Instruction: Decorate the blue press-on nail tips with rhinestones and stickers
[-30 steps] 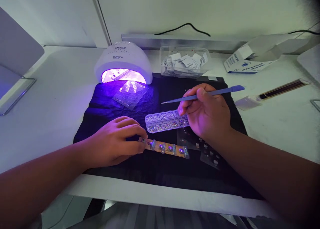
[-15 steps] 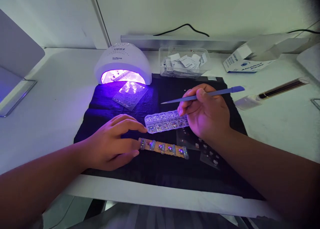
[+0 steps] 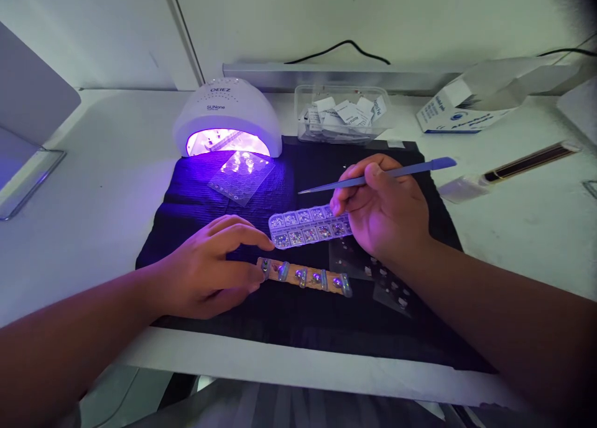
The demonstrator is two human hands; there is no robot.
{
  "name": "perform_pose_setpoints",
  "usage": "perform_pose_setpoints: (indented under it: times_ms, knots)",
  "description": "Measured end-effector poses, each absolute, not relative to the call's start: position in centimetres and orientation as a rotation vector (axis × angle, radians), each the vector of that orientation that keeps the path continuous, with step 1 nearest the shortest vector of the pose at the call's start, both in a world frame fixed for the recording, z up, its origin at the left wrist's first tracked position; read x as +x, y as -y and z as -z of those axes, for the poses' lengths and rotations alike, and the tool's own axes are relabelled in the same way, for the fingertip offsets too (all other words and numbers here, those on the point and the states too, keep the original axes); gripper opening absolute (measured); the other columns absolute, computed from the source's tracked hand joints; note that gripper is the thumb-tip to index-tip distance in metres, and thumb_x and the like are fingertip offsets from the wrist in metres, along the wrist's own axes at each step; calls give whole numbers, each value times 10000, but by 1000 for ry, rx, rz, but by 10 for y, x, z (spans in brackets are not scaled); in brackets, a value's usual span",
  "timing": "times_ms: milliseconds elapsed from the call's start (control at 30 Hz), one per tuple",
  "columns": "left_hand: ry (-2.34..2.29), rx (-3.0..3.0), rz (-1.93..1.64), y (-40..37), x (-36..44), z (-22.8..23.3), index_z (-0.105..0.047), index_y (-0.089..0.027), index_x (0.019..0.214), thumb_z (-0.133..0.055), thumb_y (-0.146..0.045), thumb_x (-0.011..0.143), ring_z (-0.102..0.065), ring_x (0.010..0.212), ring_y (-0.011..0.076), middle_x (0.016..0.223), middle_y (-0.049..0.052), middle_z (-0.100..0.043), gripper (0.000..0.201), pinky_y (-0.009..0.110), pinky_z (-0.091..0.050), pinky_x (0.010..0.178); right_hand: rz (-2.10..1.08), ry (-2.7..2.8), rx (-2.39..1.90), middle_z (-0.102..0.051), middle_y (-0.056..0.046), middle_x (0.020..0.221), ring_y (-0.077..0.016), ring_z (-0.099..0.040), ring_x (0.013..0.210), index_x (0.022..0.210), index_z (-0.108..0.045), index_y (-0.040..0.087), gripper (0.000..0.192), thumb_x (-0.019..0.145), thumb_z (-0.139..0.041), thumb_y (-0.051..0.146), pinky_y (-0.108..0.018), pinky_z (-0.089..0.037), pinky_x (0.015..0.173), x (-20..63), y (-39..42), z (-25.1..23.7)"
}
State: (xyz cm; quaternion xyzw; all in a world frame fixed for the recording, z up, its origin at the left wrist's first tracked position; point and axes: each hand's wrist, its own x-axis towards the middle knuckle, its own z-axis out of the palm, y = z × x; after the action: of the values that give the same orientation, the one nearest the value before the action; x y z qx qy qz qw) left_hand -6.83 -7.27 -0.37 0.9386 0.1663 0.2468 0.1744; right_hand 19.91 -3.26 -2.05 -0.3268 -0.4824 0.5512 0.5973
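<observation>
My left hand [image 3: 209,269] rests on the black cloth, its index fingertip at the near left corner of a clear compartment case [image 3: 310,229] of small rhinestones. Its thumb and a finger close on the left end of a tan strip [image 3: 289,272] with bluish bands and shiny gems across it. My right hand [image 3: 385,207] grips blue tweezers [image 3: 410,170] between thumb and fingers, the fine tip pointing left above the case. The lower fingers of that hand cover the case's right end; whether they touch it I cannot tell.
A lit white nail lamp [image 3: 228,117] stands at the back left, a clear sticker sheet [image 3: 240,179] before it. Behind are a tub of sachets [image 3: 342,114] and an opened carton [image 3: 459,111]. A brush-like item [image 3: 527,163] lies right; loose pieces on clear sheets [image 3: 392,294] lie near my right forearm.
My left thumb has drawn in towards the end of the tan strip. My right hand and the tweezers have stayed almost still; the view has shifted slightly.
</observation>
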Motion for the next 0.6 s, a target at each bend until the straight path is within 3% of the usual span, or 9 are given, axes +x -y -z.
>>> perform_pose_setpoints:
  times_ms: [600]
  knots:
    - [-465,2650,-721,73,-68,4,-617,-176,932,-602,-100,854,-547,1042,226,1168,106,-561,110,439,-488,907,-1281,1081,-765,-634,37,582,-108,-583,478,728,-597,208,255,818,-696,425,-236,-478,455,197,33,19]
